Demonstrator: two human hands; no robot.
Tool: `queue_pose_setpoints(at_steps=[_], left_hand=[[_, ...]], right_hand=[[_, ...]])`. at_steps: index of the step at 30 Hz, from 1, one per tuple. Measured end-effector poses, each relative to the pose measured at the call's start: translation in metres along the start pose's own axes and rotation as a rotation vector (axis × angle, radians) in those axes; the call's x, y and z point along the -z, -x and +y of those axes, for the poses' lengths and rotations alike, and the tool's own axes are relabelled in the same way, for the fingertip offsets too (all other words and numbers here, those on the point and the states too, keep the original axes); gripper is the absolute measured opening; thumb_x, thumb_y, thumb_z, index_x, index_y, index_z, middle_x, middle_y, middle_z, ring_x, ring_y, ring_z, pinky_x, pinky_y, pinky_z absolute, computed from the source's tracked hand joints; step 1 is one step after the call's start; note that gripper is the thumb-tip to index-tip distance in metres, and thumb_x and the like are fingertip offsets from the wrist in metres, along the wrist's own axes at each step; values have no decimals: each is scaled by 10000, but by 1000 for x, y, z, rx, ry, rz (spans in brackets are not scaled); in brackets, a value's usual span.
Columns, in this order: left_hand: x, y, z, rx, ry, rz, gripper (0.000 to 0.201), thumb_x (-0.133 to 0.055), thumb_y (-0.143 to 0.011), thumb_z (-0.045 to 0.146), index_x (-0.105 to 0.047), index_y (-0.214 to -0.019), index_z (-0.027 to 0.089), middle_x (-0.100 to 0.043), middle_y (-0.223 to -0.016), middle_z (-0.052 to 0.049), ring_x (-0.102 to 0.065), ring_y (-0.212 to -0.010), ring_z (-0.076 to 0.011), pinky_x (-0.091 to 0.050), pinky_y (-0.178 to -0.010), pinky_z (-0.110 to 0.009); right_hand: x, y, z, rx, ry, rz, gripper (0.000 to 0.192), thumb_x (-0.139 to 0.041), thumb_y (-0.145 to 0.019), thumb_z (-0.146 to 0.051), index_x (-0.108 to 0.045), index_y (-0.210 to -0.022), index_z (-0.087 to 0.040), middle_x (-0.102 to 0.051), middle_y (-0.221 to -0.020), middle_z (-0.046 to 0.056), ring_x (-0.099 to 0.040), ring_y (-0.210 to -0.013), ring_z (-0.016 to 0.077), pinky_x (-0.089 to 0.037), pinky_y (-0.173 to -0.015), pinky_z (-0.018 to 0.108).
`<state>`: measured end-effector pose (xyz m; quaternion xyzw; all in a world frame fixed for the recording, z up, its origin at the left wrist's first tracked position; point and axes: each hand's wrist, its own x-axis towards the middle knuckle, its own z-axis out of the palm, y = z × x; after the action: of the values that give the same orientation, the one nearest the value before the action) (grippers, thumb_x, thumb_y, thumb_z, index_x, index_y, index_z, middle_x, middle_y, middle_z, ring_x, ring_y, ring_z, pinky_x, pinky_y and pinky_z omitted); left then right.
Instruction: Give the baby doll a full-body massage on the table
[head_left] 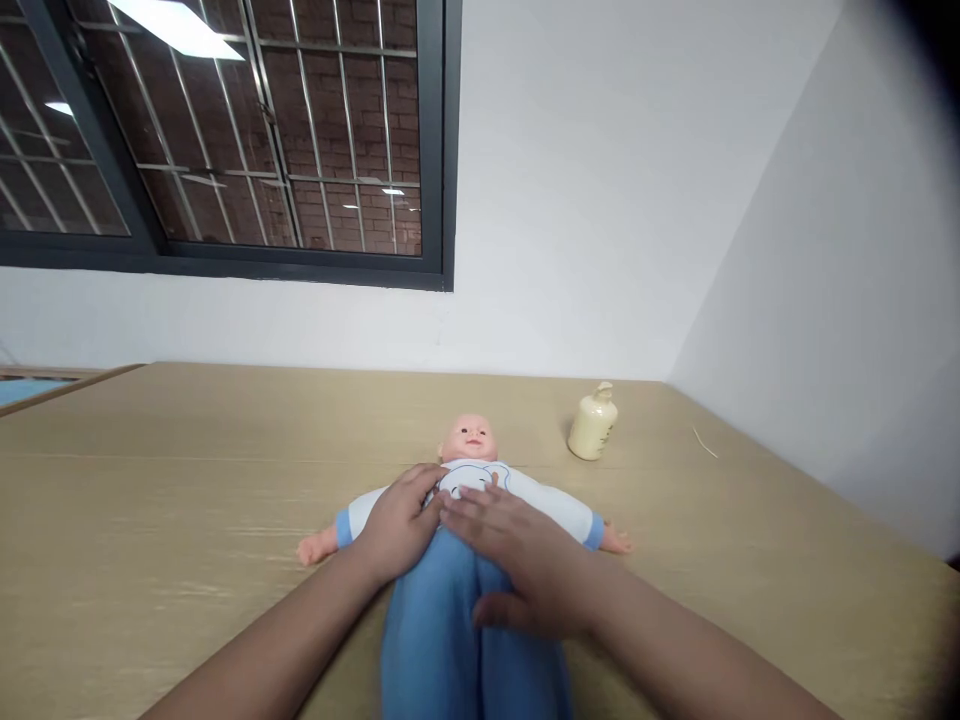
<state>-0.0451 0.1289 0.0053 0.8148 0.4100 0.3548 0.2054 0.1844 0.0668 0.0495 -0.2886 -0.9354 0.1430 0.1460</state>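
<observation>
Doll [450,580]: lay face-up, apparently keeping its front reachable.
Left hand [407,515], right hand [536,555]: close together over its middle, fingers unclenched.
Bottle [592,428]: stood aside.

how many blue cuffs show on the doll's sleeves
2: on the doll, one blue cuff at the picture's left, another blue cuff at the picture's right.

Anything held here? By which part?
No clear hold: left hand lies on the doll at its waist, right hand spread over it; a pinch can't be ruled out.
</observation>
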Motion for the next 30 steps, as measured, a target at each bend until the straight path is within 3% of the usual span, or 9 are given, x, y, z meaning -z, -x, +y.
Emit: queue_pose_setpoints(at_steps=[7, 10, 13, 15, 17, 18, 21, 26, 30], left_hand=[[-3, 0, -2, 29, -50, 2, 362, -472, -971, 350, -627, -1270, 217, -633, -1290, -90, -563, -1217, -264, -440, -1047, -436], [-1, 1, -3, 47, -39, 59, 398, -484, -966, 373, -610, -1302, 200, -625, -1317, -103, -564, -1228, -273, -442, -1051, -446], [6, 5, 10, -70, 9, 131, 405, -528, -949, 381, -617, -1295, 191, -647, -1290, -111, -589, -1201, -267, -455, -1037, -424], [10, 9, 29, -256, 109, 54, 375, -545, -939, 380, -648, -1253, 203, -689, -1218, -99, -629, -1139, -249, -475, -1010, -387], [11, 15, 52, -476, 244, -174, 396, -526, -939, 423, -661, -1242, 205, -715, -1154, -94, -660, -1079, -241, -489, -989, -369], [11, 18, 62, -570, 293, -233, 444, -531, -926, 476, -661, -1246, 195, -720, -1139, -106, -665, -1071, -255, -475, -1015, -388], [7, 21, 79, -610, 284, -331, 564, -530, -912, 571, -620, -1318, 189, -696, -1206, -131, -645, -1131, -275, -405, -1100, -414], [8, 10, 54, -487, 88, -359, 545, -481, -964, 481, -458, -1472, 284, -543, -1453, -74, -493, -1342, -278, -160, -1221, -511], [7, 0, 23, -326, 11, -306, 491, -395, -1015, 394, -424, -1496, 298, -427, -1546, -24, -304, -1469, -251, -164, -1229, -498]], right_hand=[[-17, 14, 60, -297, -91, 278, 550, -347, -1031, -483, -389, -1511, -217, -378, -1562, 57, -333, -1452, 224, -274, -1215, 448], [-23, 15, 68, -392, -145, 360, 496, -349, -1033, -457, -471, -1461, -237, -485, -1493, 48, -434, -1393, 222, -346, -1181, 444], [-25, 14, 69, -413, -150, 387, 479, -400, -1018, -452, -494, -1445, -256, -516, -1467, 40, -474, -1363, 230, -381, -1159, 442], [-24, 13, 68, -401, -152, 395, 473, -411, -1014, -443, -495, -1445, -266, -519, -1464, 34, -480, -1359, 225, -386, -1156, 432], [-23, 13, 68, -385, -146, 398, 468, -415, -1013, -432, -498, -1443, -265, -520, -1463, 38, -483, -1357, 222, -384, -1158, 426], [-23, 13, 68, -379, -139, 398, 466, -416, -1014, -426, -502, -1440, -261, -520, -1462, 42, -483, -1357, 222, -382, -1158, 425], [-22, 13, 69, -368, -124, 388, 470, -414, -1014, -424, -507, -1437, -240, -519, -1462, 53, -480, -1360, 222, -377, -1162, 426], [-24, 11, 69, -331, -115, 397, 470, -413, -1015, -441, -503, -1439, -260, -511, -1467, 33, -469, -1369, 221, -381, -1159, 429], [-25, 9, 68, -348, -114, 415, 485, -426, -1008, -473, -509, -1436, -261, -522, -1458, 33, -482, -1358, 232, -385, -1156, 437]])
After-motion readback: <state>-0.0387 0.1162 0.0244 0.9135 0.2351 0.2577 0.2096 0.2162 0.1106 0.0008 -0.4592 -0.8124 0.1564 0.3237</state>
